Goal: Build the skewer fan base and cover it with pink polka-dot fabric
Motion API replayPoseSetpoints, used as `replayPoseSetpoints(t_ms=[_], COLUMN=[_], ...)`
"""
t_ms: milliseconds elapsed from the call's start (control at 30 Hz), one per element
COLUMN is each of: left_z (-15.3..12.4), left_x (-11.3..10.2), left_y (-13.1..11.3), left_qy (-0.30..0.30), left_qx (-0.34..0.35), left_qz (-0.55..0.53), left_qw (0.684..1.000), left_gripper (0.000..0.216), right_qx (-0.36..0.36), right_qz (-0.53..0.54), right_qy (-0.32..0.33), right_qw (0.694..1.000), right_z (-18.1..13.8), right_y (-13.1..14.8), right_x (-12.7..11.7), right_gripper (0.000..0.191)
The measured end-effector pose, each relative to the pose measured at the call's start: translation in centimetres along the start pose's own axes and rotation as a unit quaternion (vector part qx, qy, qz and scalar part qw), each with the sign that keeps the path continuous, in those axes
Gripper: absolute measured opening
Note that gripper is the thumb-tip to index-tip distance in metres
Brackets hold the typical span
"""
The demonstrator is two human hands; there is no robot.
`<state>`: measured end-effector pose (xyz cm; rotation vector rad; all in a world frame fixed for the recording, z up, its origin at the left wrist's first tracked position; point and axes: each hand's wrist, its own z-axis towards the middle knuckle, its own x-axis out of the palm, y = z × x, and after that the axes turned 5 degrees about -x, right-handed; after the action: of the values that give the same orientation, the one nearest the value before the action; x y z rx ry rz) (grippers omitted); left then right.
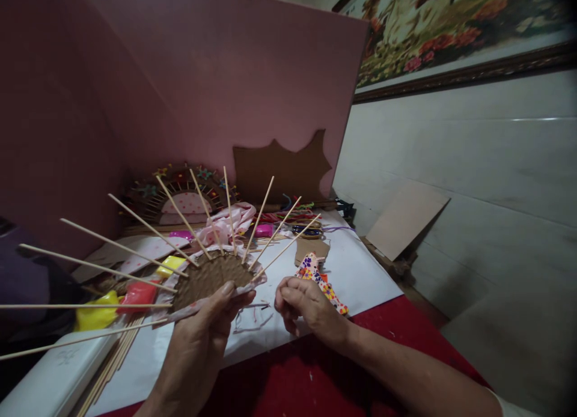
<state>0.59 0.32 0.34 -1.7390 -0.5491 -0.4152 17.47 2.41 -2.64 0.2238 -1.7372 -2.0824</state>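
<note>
My left hand [202,339] grips the straight lower edge of a half-round cardboard piece [210,285], with the thumb on top. Pale pink cloth wraps that piece's rim, and several thin wooden sticks [177,211] fan outward from its curved side. Just right of it my right hand [311,306] is closed, fingers curled in; whatever they may hold is hidden. Behind this hand lies a flower-patterned piece [332,295] on the white sheet. Thin loose strands [252,321] rest on the sheet between both hands.
Yellow [97,312] and red packets [139,294] and a white case [56,375] are at left. Scissors [307,231] and pink cloth [225,225] lie farther back. A decorated half-round piece [174,191] and jagged brown cardboard [279,170] stand against the pink panel.
</note>
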Motion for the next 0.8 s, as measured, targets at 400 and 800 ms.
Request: replayPoseSetpoints(t_ms=[400, 800], left_z=[-0.1, 0.1], left_x=[-0.1, 0.1], left_y=[0.0, 0.0], left_qy=[-0.021, -0.029], left_qx=[-0.014, 0.003], left_qz=[-0.003, -0.03], left_qw=[1.0, 0.999], left_gripper=[0.016, 0.01], right_qx=[-0.011, -0.153], right_qz=[-0.053, -0.23], right_qy=[-0.076, -0.163], right_qw=[0.996, 0.947], right_z=[0.5, 0.5], right_y=[-0.2, 2.2], right_x=[0.1, -1.8], right_gripper=[0.025, 0.022])
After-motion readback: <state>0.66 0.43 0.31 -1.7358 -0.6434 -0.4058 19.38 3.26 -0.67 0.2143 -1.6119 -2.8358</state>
